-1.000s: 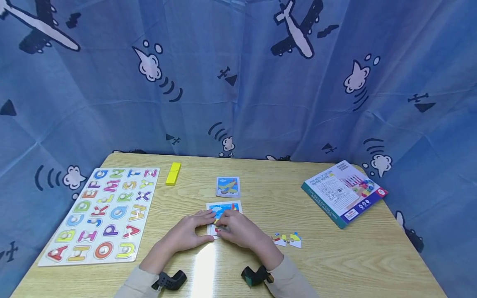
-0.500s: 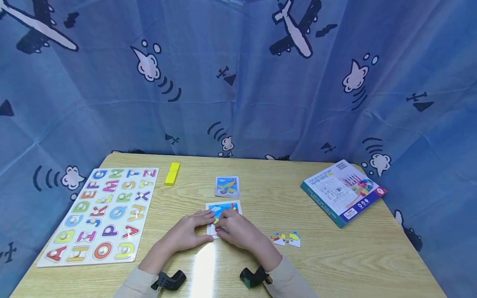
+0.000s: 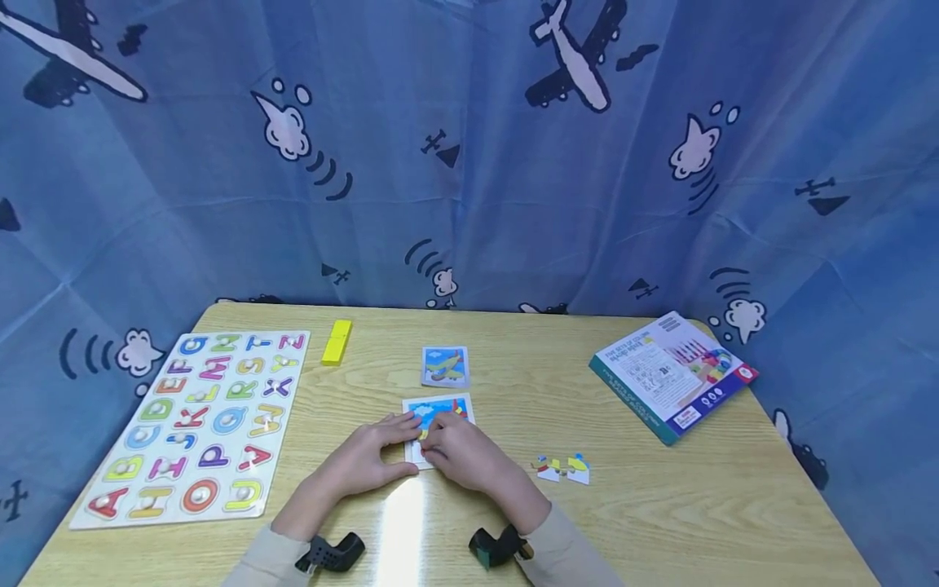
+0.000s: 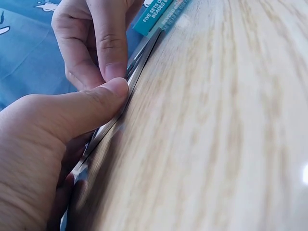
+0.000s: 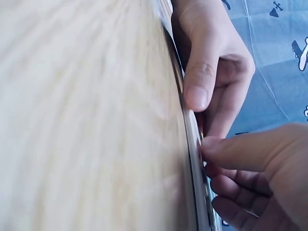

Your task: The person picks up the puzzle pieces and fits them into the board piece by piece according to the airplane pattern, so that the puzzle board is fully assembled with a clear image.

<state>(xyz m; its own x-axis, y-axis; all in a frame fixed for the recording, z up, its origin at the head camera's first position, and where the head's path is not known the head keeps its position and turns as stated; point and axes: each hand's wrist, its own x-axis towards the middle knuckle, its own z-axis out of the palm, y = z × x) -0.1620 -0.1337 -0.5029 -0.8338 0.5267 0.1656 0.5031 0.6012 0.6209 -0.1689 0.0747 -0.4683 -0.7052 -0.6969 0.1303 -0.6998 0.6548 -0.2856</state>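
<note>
On the table in front of me lies a small jigsaw puzzle board (image 3: 433,408) with a white border and a blue-sky picture, partly covered by both hands. My left hand (image 3: 367,456) rests on its left side, fingers extended and thumb by the near edge. Over the middle of the board, my right hand (image 3: 469,452) has its fingers curled, pinching a small puzzle piece (image 5: 208,168) that is mostly hidden under the fingertips. Just beyond the board is a square picture card (image 3: 445,367) of a yellow airplane. Several loose puzzle pieces (image 3: 561,468) lie right of the right hand.
At the left is a large alphabet board (image 3: 198,424) with knobbed letters. A yellow block (image 3: 337,342) stands near the far edge. A box (image 3: 673,375) with green sides lies back right. Behind the wooden table (image 3: 697,505) hangs a blue curtain (image 3: 469,163).
The head view has shifted slightly. Both hands stay at the puzzle board; the right fingertips have moved only a little, covering more of the red patch beneath them.
</note>
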